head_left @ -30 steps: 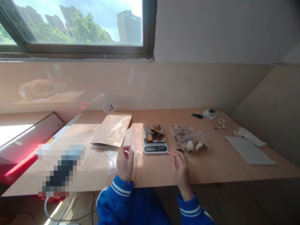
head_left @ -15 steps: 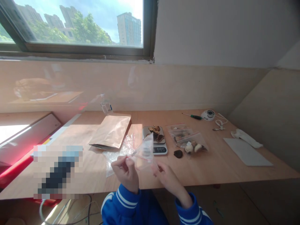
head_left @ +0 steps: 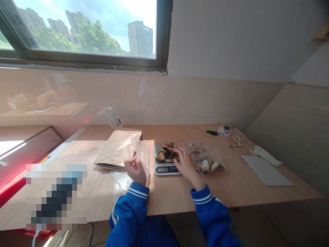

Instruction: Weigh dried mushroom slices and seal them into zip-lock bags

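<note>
A: We hold the clear bag (head_left: 143,155) up in our left hand (head_left: 137,168), the fingers pinching its edge, at about ten o'clock from the scale (head_left: 166,164). The bag's mouth seems open, but we cannot tell for sure.

B: And our right hand (head_left: 185,165) reaches to the dried slices (head_left: 167,151) on the scale. The fingertips touch the pile at its three o'clock side. We cannot tell if they already grip a slice or only rest there.

A: What can go wrong here, in our view?

B: The slices are light and curled. If we pinch several at once, one may drop on the table (head_left: 231,185) between scale and bag.

A: Also the bag is thin and soft. Held by one edge only, its mouth may fold shut, and the slices then slide off outside.

B: The filled bags (head_left: 205,159) lie just beside our right wrist, at three o'clock from the scale. Our sleeve may push them.

A: And pressing on the scale may shift it toward the brown pouch (head_left: 118,147).
</note>
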`<state>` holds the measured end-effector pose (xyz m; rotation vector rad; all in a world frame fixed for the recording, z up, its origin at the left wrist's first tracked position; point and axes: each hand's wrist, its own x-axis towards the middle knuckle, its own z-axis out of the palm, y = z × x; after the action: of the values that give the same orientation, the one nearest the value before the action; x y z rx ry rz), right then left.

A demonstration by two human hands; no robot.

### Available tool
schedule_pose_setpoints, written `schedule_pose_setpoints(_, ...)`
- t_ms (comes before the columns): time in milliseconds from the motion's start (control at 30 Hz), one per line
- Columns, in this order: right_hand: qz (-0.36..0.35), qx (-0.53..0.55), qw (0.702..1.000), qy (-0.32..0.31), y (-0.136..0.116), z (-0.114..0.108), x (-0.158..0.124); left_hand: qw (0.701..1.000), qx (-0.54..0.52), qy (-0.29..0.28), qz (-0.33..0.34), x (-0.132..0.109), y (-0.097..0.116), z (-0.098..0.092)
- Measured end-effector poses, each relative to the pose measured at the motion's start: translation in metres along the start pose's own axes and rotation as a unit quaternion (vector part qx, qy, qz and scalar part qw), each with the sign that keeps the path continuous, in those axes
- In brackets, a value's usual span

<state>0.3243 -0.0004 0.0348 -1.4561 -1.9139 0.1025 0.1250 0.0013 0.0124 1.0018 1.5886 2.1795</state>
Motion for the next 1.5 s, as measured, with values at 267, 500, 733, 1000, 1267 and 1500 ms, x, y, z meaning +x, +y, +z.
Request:
schedule_pose_setpoints(267,0.033,-0.068,0.997,-0.021,0.017,0.013,0.002,1.0,0.028,0.009,0.0,-0.004,-0.005,0.0)
schedule_pose_setpoints(500,0.011,-0.045,0.999,-0.011,0.017,0.005,0.002,0.999,0.007,-0.007,-0.03,-0.002,-0.001,-0.001)
schedule_pose_setpoints(733,0.036,0.039,0.998,-0.024,0.016,0.0,0.0,0.999,-0.024,-0.031,-0.034,-0.004,0.004,-0.001)
schedule_pose_setpoints(1000,0.072,0.039,0.997,0.014,0.009,-0.011,-0.003,0.998,-0.015,-0.038,-0.04,-0.003,0.006,-0.002)
schedule_pose_setpoints(1267,0.047,0.162,0.985,0.027,-0.082,-0.028,0.024,0.999,-0.007,-0.041,-0.029,-0.004,0.003,-0.002)
schedule_pose_setpoints(1500,0.021,0.169,0.985,-0.036,-0.11,0.0,0.028,0.999,-0.006,-0.043,-0.029,-0.003,-0.009,-0.004)
